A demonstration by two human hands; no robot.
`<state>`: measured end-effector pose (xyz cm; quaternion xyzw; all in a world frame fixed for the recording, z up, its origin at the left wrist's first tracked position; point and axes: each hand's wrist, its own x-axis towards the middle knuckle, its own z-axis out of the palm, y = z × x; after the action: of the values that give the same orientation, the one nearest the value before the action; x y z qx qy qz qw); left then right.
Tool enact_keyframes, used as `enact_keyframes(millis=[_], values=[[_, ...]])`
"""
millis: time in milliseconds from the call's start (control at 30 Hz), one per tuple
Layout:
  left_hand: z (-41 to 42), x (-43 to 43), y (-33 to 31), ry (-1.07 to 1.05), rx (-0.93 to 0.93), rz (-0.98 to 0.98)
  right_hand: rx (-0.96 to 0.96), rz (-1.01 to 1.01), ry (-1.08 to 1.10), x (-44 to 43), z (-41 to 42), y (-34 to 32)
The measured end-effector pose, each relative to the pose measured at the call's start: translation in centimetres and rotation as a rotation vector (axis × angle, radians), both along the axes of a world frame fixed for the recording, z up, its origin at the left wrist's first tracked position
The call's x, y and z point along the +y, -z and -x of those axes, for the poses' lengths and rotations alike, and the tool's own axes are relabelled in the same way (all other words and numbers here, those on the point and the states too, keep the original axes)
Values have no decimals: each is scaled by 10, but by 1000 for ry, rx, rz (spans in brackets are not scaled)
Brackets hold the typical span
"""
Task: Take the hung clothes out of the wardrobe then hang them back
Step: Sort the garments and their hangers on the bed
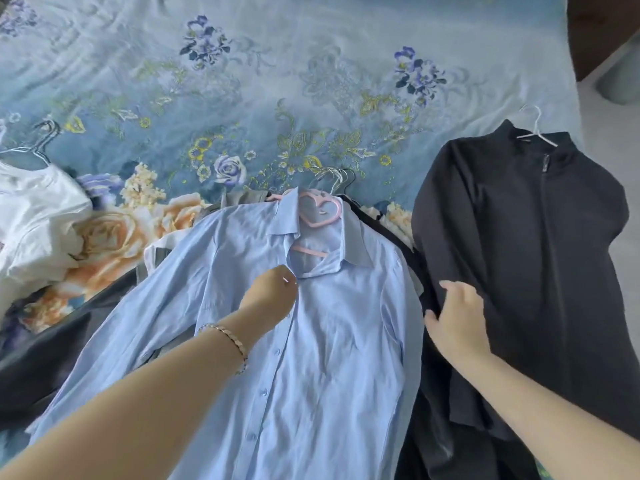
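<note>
A light blue shirt (329,341) on a pink hanger (317,211) is laid on the bed (242,81), over grey garments (242,197). Its placket is pinched in the narrow grip of the left hand (270,292). The edge of a black jacket (536,254), overlapped beside it, is held by the right hand (457,318). A white garment (34,216) is spread well to the left.

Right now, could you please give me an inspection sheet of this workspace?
Surface: bed sheet, blue floral, wrinkled.
Job's things: blue shirt on pink hanger, atop a pile of garments; black jacket to the right, white garment to the left.
Clutter: nothing seen.
Hands: left hand curled at the shirt's placket, grip hidden; right hand grips the jacket's edge.
Cables: nothing seen.
Surroundings: dark furniture, pale floor.
</note>
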<state>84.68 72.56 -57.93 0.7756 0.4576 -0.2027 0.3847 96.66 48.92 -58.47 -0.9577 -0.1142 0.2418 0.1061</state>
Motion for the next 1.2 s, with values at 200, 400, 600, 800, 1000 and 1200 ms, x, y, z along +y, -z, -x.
enact_keyframes(millis=[200, 400, 600, 800, 1000, 1200], values=[[-14, 49, 14, -11, -115, -132, 109, -46, -253, 135, -49, 53], [-15, 77, 28, 31, -209, -211, 117, -9, -26, 149, -75, 89], [-17, 100, 27, 28, -232, -264, 264, -117, -203, 135, -66, 77], [-22, 100, 10, 63, -297, -296, 111, -330, -249, 131, -37, 45], [-7, 98, -30, 306, -351, -432, 12, -611, -510, 106, -2, -23], [48, 86, -111, 432, -360, -353, 148, -463, -452, 81, 36, -103]])
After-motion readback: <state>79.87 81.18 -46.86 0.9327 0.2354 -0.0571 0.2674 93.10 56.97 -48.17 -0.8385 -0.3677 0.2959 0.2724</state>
